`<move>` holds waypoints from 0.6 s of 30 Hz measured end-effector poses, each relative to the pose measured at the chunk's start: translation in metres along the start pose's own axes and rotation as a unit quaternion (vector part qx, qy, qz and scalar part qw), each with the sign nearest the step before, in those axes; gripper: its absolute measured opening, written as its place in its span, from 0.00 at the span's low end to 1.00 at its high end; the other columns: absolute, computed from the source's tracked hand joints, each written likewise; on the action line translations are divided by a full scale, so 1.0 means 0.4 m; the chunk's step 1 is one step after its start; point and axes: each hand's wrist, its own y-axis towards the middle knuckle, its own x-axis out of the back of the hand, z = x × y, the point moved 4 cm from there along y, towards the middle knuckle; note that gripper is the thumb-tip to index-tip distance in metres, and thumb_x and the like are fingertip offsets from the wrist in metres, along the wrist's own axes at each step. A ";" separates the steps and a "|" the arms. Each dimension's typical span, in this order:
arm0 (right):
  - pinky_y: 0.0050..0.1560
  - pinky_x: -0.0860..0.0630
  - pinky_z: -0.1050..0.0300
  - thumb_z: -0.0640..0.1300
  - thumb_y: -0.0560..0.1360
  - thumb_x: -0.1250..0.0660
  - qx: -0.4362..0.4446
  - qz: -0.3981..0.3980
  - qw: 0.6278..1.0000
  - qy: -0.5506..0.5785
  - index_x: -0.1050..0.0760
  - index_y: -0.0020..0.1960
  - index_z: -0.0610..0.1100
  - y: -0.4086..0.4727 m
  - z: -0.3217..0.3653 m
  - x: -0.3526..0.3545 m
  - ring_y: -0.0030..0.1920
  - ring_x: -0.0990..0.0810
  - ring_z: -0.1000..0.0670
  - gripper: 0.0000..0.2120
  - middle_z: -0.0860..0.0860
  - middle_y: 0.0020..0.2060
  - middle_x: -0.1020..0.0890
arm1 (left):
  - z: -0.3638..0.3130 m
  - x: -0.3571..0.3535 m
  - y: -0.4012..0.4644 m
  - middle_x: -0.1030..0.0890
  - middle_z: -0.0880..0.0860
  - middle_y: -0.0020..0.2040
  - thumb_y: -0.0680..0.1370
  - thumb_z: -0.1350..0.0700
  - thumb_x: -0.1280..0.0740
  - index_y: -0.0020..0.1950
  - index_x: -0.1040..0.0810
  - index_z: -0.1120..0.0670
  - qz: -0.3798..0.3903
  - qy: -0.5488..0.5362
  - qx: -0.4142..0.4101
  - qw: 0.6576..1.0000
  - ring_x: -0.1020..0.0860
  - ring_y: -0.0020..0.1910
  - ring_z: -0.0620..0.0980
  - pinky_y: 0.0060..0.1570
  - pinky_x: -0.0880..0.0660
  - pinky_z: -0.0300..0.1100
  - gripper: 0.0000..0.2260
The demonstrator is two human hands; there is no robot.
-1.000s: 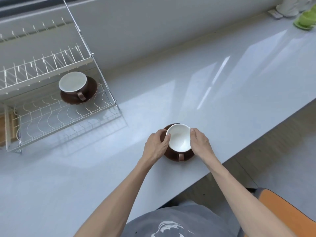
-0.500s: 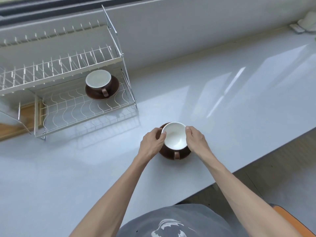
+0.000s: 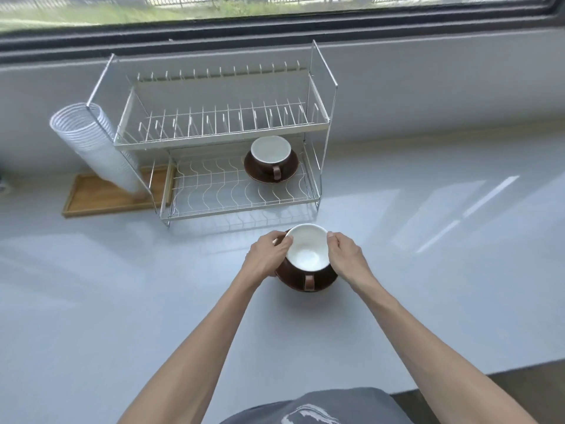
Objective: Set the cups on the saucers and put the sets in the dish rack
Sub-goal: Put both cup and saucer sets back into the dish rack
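Note:
A brown cup with a white inside (image 3: pixel 308 251) sits on a brown saucer (image 3: pixel 321 284), handle toward me. My left hand (image 3: pixel 266 254) grips the set on its left side and my right hand (image 3: pixel 347 255) grips it on its right side, lifted just above the white counter and tilted a little toward me. A second cup (image 3: pixel 270 156) stands on its saucer (image 3: pixel 290 174) at the right end of the lower tier of the wire dish rack (image 3: pixel 241 206), straight beyond my hands.
A stack of white ridged cups (image 3: pixel 91 145) leans on a wooden tray (image 3: pixel 91 197) left of the rack. The rack's upper tier (image 3: pixel 220 130) carries only plate prongs. A window sill and wall run behind it. The counter's front edge is at lower right.
The view swung left and up, so the rack now lies straight ahead. Both hands kept their grip and carried the cup-and-saucer set toward the rack's front.

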 end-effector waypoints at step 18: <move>0.56 0.21 0.36 0.55 0.82 0.50 0.079 0.035 0.996 -0.001 0.32 0.37 0.49 0.163 0.396 -0.166 0.45 0.24 0.43 0.19 0.52 0.34 0.27 | -0.016 0.403 0.131 0.17 0.58 0.55 0.80 0.38 0.46 0.59 0.21 0.49 -0.070 -0.037 0.025 0.997 0.19 0.56 0.57 0.51 0.18 0.56 0.21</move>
